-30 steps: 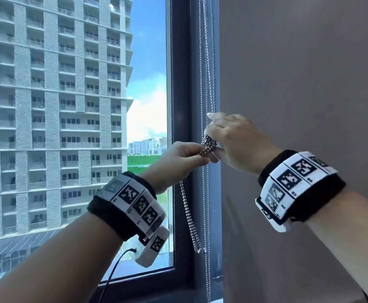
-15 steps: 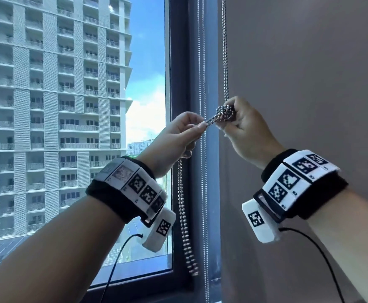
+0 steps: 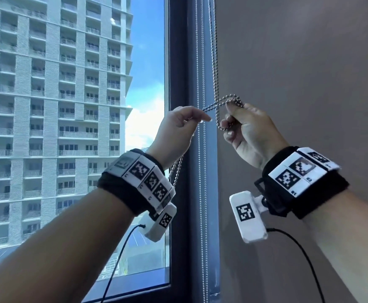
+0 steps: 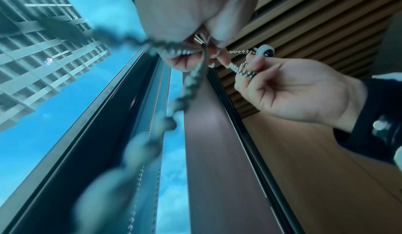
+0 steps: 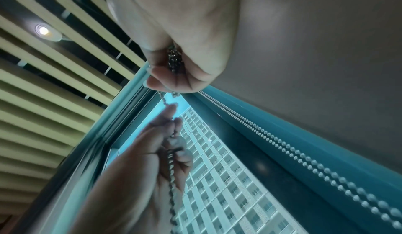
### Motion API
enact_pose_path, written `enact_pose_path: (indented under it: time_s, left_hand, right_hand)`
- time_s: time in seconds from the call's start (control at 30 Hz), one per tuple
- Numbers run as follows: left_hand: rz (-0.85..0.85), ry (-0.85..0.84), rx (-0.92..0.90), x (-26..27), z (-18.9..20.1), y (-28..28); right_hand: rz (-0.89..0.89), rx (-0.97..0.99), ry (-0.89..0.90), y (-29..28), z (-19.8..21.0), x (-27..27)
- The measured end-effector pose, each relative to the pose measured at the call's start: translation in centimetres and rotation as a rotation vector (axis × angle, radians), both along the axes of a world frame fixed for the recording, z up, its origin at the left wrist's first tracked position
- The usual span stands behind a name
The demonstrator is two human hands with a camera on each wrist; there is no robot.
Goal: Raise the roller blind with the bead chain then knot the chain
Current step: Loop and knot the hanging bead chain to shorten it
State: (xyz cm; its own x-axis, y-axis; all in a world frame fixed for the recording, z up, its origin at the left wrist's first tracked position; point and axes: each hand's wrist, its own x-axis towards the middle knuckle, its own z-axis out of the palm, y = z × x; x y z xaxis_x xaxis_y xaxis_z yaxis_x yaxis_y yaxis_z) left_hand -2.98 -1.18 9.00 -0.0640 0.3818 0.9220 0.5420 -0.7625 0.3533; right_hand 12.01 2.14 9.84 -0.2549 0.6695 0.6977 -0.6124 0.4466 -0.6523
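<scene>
A metal bead chain (image 3: pixel 213 51) hangs beside the dark window frame (image 3: pixel 179 62) and forms a loose open loop (image 3: pixel 230 101) between my hands. My left hand (image 3: pixel 204 119) pinches a doubled strand left of the loop, and the rest of the chain (image 3: pixel 177 171) trails down past that wrist. My right hand (image 3: pixel 226 120) grips the loop's right side with curled fingers, a short bight hanging under it. In the left wrist view the right hand (image 4: pixel 293 91) pinches the beads (image 4: pixel 241 71). In the right wrist view the left hand (image 5: pixel 147 160) holds the chain (image 5: pixel 172 177). No blind shows over the glass.
A second, thinner pair of bead chains (image 3: pixel 200 62) runs straight down along the frame behind my hands. A grey wall (image 3: pixel 298 73) fills the right side. A tall building (image 3: pixel 47 106) stands outside the glass. Black cables hang from both wrist cameras.
The tight bunch of beads has loosened into an open loop. Both hands have risen and drawn slightly apart, still holding the chain.
</scene>
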Motion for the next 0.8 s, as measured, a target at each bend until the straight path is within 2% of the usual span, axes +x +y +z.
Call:
enact_pose_path:
  time_s: [0.13,0.3,0.37,0.53,0.6,0.67,0.8]
  left_hand:
    - [0.053,-0.041,-0.095,0.6,0.5,0.5]
    - [-0.253,-0.140,-0.299,1.9,0.6,0.4]
    - [-0.309,-0.177,-0.311,1.8,0.7,0.7]
    - [-0.338,-0.135,-0.290,1.8,0.7,0.9]
    - [-0.329,-0.171,-0.294,1.7,0.6,1.2]
    - [-0.322,-0.231,-0.306,1.6,0.5,1.5]
    - [-0.316,-0.272,-0.309,1.2,0.4,1.9]
  right_hand:
    - [0.166,-0.128,0.050,0.1,0.1,-0.5]
    - [0.243,-0.192,0.095,0.1,-0.3,-1.2]
    - [0.246,-0.202,0.107,0.3,-0.4,-1.2]
    - [0.239,-0.206,0.074,0.6,-0.9,-1.4]
    - [0.164,-0.209,0.090,0.9,-1.2,-1.5]
    - [-0.006,-0.142,0.095,1.0,-1.4,-1.6]
    - [-0.381,0.179,-0.008,0.8,-1.6,-1.9]
